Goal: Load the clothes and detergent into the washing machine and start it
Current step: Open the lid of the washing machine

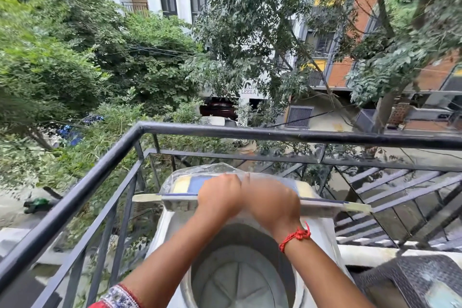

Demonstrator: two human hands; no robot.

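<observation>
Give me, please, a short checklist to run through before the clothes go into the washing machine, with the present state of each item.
1. Lid raised clear of the opening: ok, both hands hold it up at the back.
2. Drum free of anything left inside: ok for the part that shows; its near side is cut off.
3. Left hand free to fetch clothes: not ok, it is on the lid.
4. Right hand free: not ok, also on the lid.
5. Clothes and detergent within reach: cannot tell, neither is in view.
6. Control panel ready: cannot tell, plastic covers it.
</observation>
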